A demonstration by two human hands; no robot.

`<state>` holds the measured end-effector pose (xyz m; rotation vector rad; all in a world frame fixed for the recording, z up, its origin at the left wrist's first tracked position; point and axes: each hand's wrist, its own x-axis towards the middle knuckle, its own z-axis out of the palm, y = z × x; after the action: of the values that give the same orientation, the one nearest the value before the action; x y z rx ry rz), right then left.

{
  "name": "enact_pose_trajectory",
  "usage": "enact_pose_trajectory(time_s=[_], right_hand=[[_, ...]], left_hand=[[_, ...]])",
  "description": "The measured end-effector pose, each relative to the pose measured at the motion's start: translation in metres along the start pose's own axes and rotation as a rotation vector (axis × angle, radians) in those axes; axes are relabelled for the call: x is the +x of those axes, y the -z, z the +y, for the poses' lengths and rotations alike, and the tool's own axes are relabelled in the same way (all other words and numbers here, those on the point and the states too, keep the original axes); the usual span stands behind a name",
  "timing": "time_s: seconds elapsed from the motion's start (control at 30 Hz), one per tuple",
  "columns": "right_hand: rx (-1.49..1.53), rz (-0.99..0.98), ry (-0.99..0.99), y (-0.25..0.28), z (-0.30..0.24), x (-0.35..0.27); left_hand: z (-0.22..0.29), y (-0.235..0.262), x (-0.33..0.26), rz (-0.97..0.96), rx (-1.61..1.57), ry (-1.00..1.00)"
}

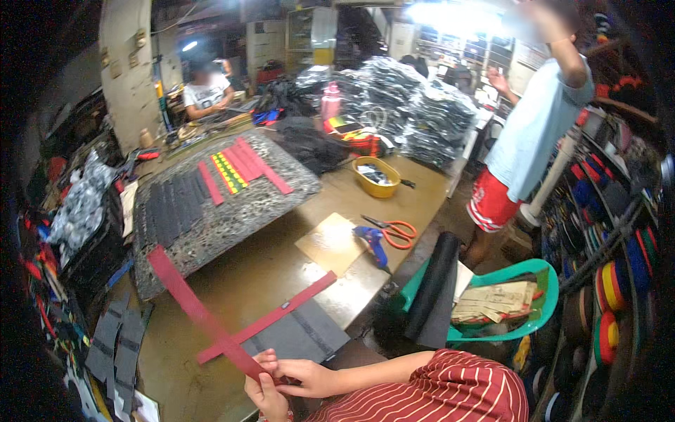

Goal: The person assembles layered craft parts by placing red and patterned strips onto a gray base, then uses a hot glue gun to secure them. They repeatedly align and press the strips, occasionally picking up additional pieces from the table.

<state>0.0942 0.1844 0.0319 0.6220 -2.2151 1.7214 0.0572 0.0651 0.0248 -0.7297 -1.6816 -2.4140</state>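
Note:
A long dark-red strip (184,295) slants up and left over the table, its near end between my hands. My left hand (267,399) pinches that end with thumb and fingers. Closed beside it, my right hand (306,378) touches the same end, its fingertips partly hidden. Under the held strip, a second red strip (299,297) lies crosswise, with a small pale mark on it. It rests along the edge of a dark grey panel (292,332) that has a black band across it.
A blue glue gun (373,243) and orange-handled scissors (399,234) lie by a tan sheet (327,243). Behind are a yellow basin (377,184) and a speckled board (267,200) bearing strips. A green chair (548,295) holds a black roll (432,288). One person (538,133) stands; another (207,91) sits.

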Motion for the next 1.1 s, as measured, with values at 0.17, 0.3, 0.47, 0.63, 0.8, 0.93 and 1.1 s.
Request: enact_pose_trajectory(time_s=[0.17, 0.3, 0.47, 0.63, 0.8, 0.93, 1.1], right_hand=[[0.099, 0.062, -0.029, 0.041, 0.007, -0.018], [0.63, -0.238, -0.161, 0.063, 0.01, -0.009], [0.546, 0.145, -0.115, 0.081, 0.009, -0.001], [0.463, 0.417, -0.288, 0.112, 0.006, -0.009], [0.281, 0.29, -0.373, 0.15, 0.005, -0.017], [0.263, 0.176, -0.487, 0.165, 0.03, -0.008], [0.1, 0.266, -0.299, 0.15, 0.104, 0.034]], left_hand=[[0.014, 0.003, -0.017, -0.125, -0.111, 0.127], [0.024, 0.015, -0.026, -0.635, 0.178, 0.49], [0.017, 0.012, -0.032, -0.491, 0.287, 0.481], [0.006, 0.014, -0.04, -0.172, 0.082, 0.551], [-0.004, 0.052, 0.008, -0.094, 0.183, 0.328], [-0.014, 0.092, 0.075, -0.187, 0.343, 0.262], [-0.056, 0.122, 0.123, -0.269, 0.458, 0.182]])
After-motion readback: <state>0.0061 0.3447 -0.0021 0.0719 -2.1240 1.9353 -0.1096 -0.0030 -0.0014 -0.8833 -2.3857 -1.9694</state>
